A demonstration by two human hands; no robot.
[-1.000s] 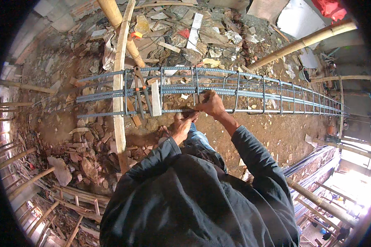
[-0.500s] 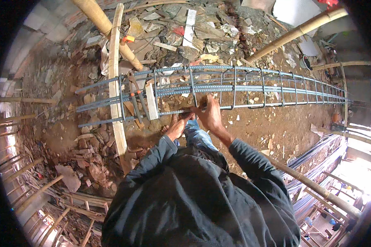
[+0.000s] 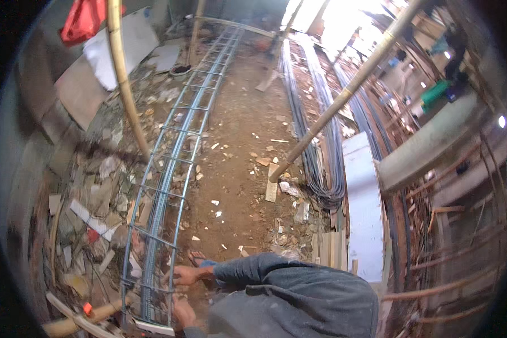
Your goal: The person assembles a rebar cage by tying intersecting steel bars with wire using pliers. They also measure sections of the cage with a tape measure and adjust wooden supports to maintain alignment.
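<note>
And here are both hands, working at the near long side of the steel cage [image 3: 168, 174], down at the lower left. The right hand [image 3: 184, 275] reaches in from its dark sleeve [image 3: 245, 269], fingers bent and close together at a long rod, right beside a crossing hoop. Its grip looks narrow, but blur covers the fingertips and I can't tell whether anything is pinched there. Just below it sits the left hand [image 3: 183, 311], close to the same rod, its fingers partly hidden; how far its grip is closed, I can't tell either.

The cage itself runs from the lower edge, beside the hands, away up the picture over the dirt floor [image 3: 239, 152], narrowing toward the far end, with a thick bundle of rods along its middle. A pale wooden slat [image 3: 154, 327] lies at its near end.

On to anything that might hold something: a red bag-like sheet [image 3: 83, 21] hangs top left, its inside hidden, and a dark round shape [image 3: 180, 70] sits by the far pole, too small to read.

And what a change from half a second ago! The view has swung round to the right: the cage, crossing from side to side then, now points up the picture. The stacked steel rods [image 3: 327, 174], tucked into the lower right corner before, now stand in plain sight, with a long white board [image 3: 364, 208] beside them. The hands remain at the cage's near side.
</note>
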